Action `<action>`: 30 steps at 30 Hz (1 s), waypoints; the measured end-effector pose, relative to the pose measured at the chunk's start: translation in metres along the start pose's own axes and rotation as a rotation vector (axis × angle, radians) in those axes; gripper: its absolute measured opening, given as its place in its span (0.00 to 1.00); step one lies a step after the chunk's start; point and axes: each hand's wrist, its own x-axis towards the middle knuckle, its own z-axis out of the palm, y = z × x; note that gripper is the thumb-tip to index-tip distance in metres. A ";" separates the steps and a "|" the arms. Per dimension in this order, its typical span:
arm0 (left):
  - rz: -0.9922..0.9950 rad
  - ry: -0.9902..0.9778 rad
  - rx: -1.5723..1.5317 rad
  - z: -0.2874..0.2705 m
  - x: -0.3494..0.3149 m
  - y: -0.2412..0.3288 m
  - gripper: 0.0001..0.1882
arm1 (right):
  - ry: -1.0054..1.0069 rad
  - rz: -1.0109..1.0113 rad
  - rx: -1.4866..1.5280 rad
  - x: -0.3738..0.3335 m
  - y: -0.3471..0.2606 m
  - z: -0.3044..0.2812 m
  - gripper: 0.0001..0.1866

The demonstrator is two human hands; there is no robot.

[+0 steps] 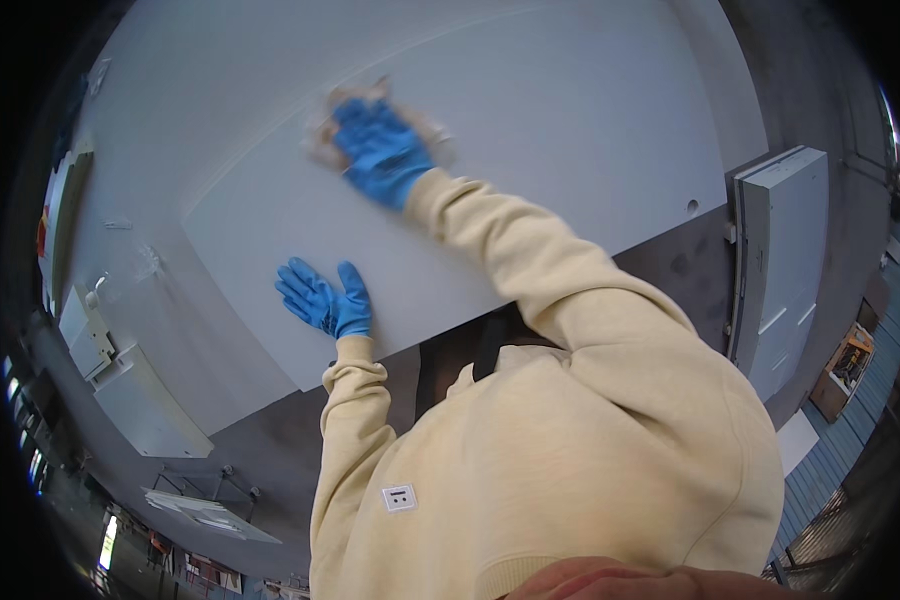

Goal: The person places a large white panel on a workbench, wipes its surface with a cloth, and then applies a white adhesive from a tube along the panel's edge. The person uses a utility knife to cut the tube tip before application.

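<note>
A broad, flat, pale grey-white panel (570, 130) lies in front of the person, its near edge close to the body, on a larger pale surface that shows past it on the left. The right hand (382, 150), in a blue glove, reaches to the far left part of the panel and lies over a crumpled, pale beige cloth (321, 142). The cloth is on the panel and spreads out around the fingers, presumably so that the palm can press it evenly; hand and cloth are blurred, and I cannot tell whether the fingers clamp any of it.

The left hand (325, 297), gloved in the same blue, is on the panel nearer the body, back upward, fingers slightly spread and thumb apart, with nothing in its grasp. It probably takes some weight as the person leans, or steadies the panel. A small round hole (692, 206) sits near the panel's right edge, well apart from both hands. Farther right stand white, box-like slabs (792, 255), apart from the panel.
</note>
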 end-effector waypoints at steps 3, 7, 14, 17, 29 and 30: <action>-0.004 -0.058 -0.009 0.005 0.004 0.007 0.49 | -0.118 -0.052 0.086 0.029 -0.036 0.051 0.28; -0.022 -0.056 0.012 -0.001 -0.003 -0.001 0.49 | -0.179 -0.114 0.133 0.033 -0.005 0.040 0.30; -0.008 -0.094 0.018 -0.004 0.000 0.000 0.48 | 0.097 0.173 -0.025 -0.025 0.219 0.006 0.28; -0.008 -0.099 0.028 -0.005 -0.001 -0.002 0.48 | 0.144 0.318 -0.107 -0.075 0.336 -0.051 0.29; 0.170 0.097 -0.250 -0.006 0.037 0.236 0.40 | 0.075 0.110 0.129 -0.052 0.222 -0.010 0.25; 0.198 0.099 -0.346 -0.004 0.043 0.278 0.40 | -0.125 -0.010 0.090 -0.049 0.202 -0.026 0.28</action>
